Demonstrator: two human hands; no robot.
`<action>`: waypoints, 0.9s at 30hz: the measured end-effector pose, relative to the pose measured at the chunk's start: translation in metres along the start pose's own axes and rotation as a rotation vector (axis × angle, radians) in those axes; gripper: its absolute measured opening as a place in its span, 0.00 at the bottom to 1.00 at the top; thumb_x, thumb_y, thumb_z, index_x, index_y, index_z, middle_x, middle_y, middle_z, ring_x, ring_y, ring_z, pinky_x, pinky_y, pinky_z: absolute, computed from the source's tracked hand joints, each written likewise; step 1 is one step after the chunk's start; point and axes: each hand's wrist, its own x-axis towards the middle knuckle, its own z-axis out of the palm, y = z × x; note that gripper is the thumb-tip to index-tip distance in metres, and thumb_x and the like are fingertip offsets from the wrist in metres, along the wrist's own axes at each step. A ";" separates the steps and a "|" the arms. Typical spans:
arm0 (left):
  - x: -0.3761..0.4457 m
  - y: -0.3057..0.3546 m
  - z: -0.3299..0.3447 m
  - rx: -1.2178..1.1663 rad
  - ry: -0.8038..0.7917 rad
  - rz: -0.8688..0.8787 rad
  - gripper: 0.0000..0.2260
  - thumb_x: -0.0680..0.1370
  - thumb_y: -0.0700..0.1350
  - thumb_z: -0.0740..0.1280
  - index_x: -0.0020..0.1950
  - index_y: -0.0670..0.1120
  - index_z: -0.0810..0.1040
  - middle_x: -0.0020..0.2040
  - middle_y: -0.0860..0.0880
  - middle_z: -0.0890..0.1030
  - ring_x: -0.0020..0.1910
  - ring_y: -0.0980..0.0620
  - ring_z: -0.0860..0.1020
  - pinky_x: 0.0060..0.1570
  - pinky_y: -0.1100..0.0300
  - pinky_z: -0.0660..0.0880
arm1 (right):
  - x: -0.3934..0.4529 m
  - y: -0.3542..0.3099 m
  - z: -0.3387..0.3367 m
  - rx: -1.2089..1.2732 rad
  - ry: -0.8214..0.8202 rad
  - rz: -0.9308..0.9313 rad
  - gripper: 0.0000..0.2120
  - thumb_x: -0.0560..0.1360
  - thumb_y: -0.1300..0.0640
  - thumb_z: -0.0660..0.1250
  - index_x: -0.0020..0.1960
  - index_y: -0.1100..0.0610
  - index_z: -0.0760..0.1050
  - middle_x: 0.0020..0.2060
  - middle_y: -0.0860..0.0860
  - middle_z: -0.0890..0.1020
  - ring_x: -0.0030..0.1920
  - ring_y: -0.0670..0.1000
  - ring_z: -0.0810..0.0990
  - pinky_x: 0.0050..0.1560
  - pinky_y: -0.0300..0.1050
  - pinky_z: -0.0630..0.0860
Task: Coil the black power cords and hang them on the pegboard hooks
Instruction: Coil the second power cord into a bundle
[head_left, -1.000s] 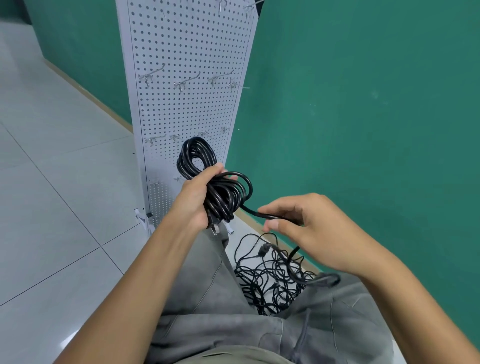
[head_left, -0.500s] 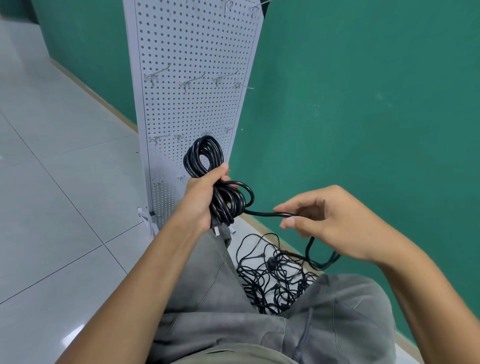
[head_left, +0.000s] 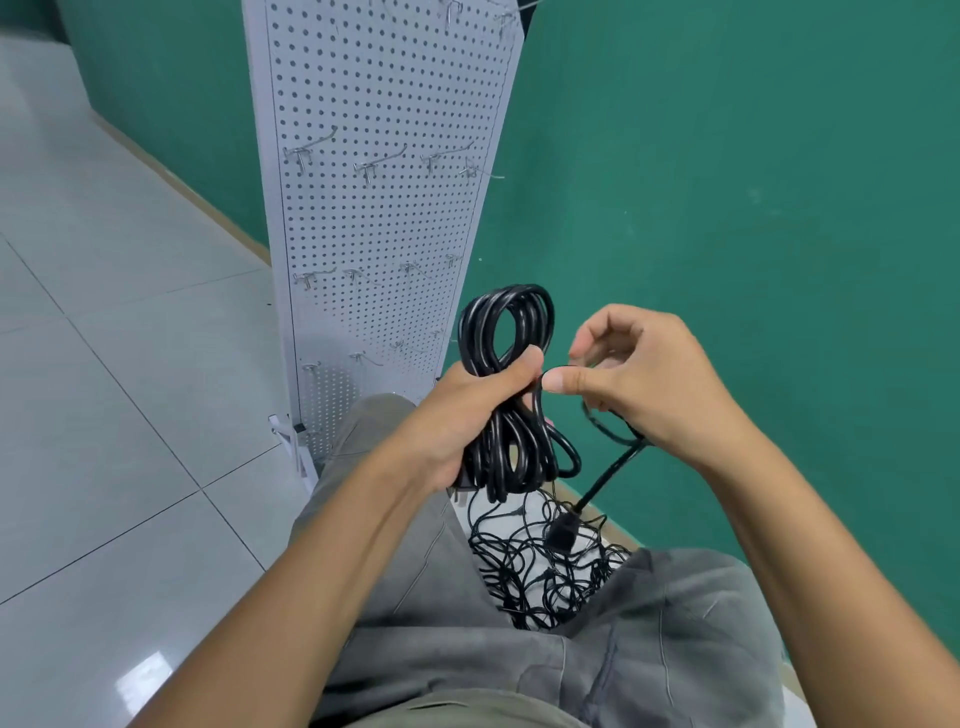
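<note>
One black power cord (head_left: 506, 410) nearly coiled: loops bunched in left hand (head_left: 467, 410) grip, fingers wrapped round the bundle's waist. Right hand (head_left: 644, 379) grip just beside, pinching the free tail; plug end (head_left: 562, 535) dangling below. Not yet hung. Tangled pile of cords (head_left: 545, 566) on floor under both grips, uncoiled. Beyond the grips: white pegboard (head_left: 384, 218), hooks (head_left: 379, 163) bare as far as visible, green wall (head_left: 727, 182), pale tiled floor (head_left: 104, 364).

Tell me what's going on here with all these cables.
A person is coiling a black power cord. The left hand grips the coiled bundle, while the right hand pinches the cord's loose tail, whose plug dangles. More cords lie tangled on the floor. The pegboard hooks hold nothing yet.
</note>
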 end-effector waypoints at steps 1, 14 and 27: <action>-0.001 -0.001 0.002 0.024 -0.017 -0.012 0.17 0.69 0.62 0.73 0.35 0.48 0.81 0.33 0.49 0.79 0.32 0.50 0.78 0.40 0.55 0.77 | 0.000 0.002 0.001 0.001 0.004 0.018 0.20 0.62 0.55 0.85 0.41 0.59 0.75 0.32 0.50 0.82 0.26 0.48 0.74 0.31 0.42 0.72; 0.009 0.002 -0.015 -0.302 -0.192 -0.139 0.15 0.65 0.47 0.77 0.46 0.45 0.76 0.33 0.53 0.75 0.32 0.55 0.73 0.32 0.61 0.76 | -0.001 0.023 -0.008 0.088 -0.089 0.051 0.03 0.78 0.64 0.71 0.51 0.60 0.79 0.35 0.48 0.80 0.30 0.47 0.72 0.35 0.37 0.73; 0.011 -0.018 -0.008 0.189 0.030 -0.220 0.04 0.77 0.34 0.71 0.50 0.39 0.78 0.32 0.44 0.82 0.31 0.48 0.82 0.33 0.58 0.79 | -0.008 -0.021 -0.026 -0.481 -0.212 -0.365 0.13 0.79 0.67 0.68 0.57 0.53 0.84 0.46 0.38 0.83 0.50 0.38 0.81 0.53 0.28 0.72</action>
